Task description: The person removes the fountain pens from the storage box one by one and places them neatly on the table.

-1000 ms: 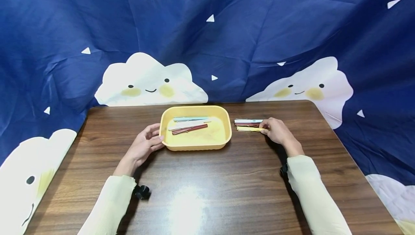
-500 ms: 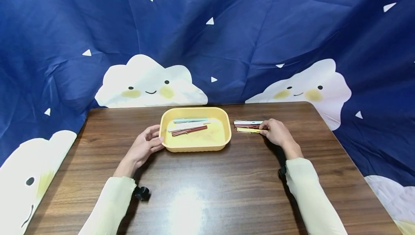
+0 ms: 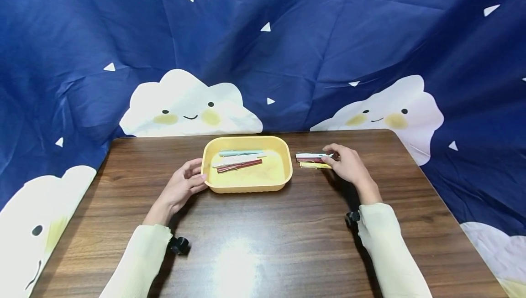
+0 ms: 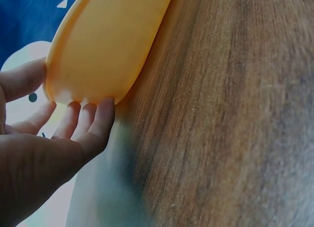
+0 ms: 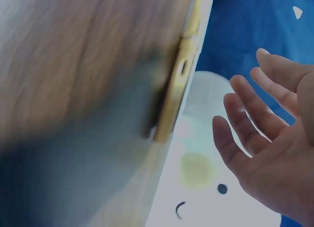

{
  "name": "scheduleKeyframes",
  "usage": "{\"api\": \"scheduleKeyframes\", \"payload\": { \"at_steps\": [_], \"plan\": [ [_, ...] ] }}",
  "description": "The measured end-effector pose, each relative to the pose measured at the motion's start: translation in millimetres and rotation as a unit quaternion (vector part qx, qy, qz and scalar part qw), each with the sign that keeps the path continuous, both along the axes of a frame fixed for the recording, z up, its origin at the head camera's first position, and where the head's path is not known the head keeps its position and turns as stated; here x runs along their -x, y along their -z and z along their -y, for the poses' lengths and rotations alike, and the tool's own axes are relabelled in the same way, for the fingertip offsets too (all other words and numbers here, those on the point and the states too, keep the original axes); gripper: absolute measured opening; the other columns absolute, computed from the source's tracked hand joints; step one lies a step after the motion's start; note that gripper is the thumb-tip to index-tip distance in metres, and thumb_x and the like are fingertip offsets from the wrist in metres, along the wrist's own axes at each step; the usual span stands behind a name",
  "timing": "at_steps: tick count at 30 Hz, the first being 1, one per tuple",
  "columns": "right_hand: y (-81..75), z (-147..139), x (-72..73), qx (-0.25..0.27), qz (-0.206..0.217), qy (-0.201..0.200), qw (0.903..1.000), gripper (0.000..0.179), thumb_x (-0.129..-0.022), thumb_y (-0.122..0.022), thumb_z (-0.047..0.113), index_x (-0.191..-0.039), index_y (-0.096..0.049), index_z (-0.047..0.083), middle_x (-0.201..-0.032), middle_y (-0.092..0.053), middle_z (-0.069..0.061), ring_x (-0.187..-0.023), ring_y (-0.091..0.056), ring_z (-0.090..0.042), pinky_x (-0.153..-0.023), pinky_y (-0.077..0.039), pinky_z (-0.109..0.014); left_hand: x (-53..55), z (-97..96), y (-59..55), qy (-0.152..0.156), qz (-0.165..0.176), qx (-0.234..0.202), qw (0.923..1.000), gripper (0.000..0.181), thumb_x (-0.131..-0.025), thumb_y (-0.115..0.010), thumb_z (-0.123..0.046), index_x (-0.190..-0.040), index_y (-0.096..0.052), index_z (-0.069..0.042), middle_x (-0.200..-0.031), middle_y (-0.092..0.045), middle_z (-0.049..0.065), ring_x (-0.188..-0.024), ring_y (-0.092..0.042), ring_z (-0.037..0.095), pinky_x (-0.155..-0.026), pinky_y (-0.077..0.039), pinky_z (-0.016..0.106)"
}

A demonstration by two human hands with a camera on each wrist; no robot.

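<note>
In the head view, a yellow tray [image 3: 246,188] holds a light-blue pen [image 3: 242,153], a white pen [image 3: 236,159] and a dark red pen [image 3: 239,166]. My left hand [image 3: 182,186] touches the tray's left end; in the left wrist view its fingertips rest against the outer wall. Right of the tray lie a pale pen [image 3: 310,155], a dark red pen [image 3: 309,160] and a yellow pen [image 3: 314,165], side by side. My right hand [image 3: 348,163] is over their right ends. In the right wrist view its fingers spread apart from the yellow pen, holding nothing.
The dark wooden table [image 3: 263,225] carries the tray near its back edge. Behind it hangs a blue cloth [image 3: 287,51] printed with white clouds. A black wrist camera [image 3: 179,245] sits at the left cuff, another [image 3: 352,218] at the right.
My right hand has let go of the yellow pen and lifted slightly, its fingers spreading. The yellow pen lies beside the other two. The left hand and tray have stayed in place.
</note>
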State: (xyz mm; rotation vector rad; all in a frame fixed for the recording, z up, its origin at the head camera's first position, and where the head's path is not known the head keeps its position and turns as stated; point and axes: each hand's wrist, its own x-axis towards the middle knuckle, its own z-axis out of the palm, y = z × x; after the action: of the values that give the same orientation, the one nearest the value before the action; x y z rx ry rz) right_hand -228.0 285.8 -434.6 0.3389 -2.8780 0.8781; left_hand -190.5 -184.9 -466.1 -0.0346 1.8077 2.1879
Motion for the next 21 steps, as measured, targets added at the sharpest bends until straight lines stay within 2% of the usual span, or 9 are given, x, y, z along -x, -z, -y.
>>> {"api": "scheduleKeyframes", "payload": {
  "at_steps": [5,10,15,21],
  "plan": [
    [-6.9,15,-3.6,0.03,-0.028,-0.005,0.9991,0.028,-0.095,-0.072,0.015,-0.119,-0.069,0.0,-0.107,-0.07,-0.017,-0.099,-0.064,-0.034,-0.087,-0.049,-0.049,-0.2,-0.7,-0.5,0.001,-0.002,0.001,1.0,0.063,-0.1,-0.054,0.007,-0.155,-0.024,0.003,-0.141,-0.037,0.026,-0.108,-0.059,0.017,-0.091,-0.055,0.029],
    [-13.3,28,-11.9,0.056,-0.052,-0.012,0.997,0.027,-0.094,-0.073,0.015,-0.117,-0.069,0.0,-0.108,-0.07,-0.017,-0.1,-0.064,-0.034,-0.088,-0.05,-0.051,-0.8,-1.3,1.7,0.002,0.0,-0.001,1.0,0.063,-0.1,-0.054,0.007,-0.155,-0.024,0.003,-0.141,-0.036,0.026,-0.108,-0.059,0.017,-0.091,-0.055,0.029],
    [-18.5,41,-17.9,0.075,-0.06,-0.022,0.9951,0.027,-0.094,-0.074,0.014,-0.118,-0.07,0.001,-0.109,-0.07,-0.018,-0.097,-0.065,-0.033,-0.084,-0.053,-0.051,-0.8,-2.4,2.8,0.005,0.002,0.001,1.0,0.064,-0.101,-0.054,0.006,-0.156,-0.023,0.003,-0.143,-0.035,0.028,-0.11,-0.058,0.019,-0.091,-0.055,0.029],
    [-23.1,61,-14.7,0.094,-0.051,-0.039,0.9934,0.028,-0.093,-0.075,0.015,-0.117,-0.071,0.001,-0.113,-0.07,-0.017,-0.098,-0.067,-0.032,-0.085,-0.056,-0.048,0.4,0.3,0.3,0.004,-0.001,0.006,1.0,0.065,-0.1,-0.056,0.004,-0.156,-0.023,0.003,-0.145,-0.035,0.028,-0.109,-0.059,0.018,-0.091,-0.055,0.029]
  ]
}}
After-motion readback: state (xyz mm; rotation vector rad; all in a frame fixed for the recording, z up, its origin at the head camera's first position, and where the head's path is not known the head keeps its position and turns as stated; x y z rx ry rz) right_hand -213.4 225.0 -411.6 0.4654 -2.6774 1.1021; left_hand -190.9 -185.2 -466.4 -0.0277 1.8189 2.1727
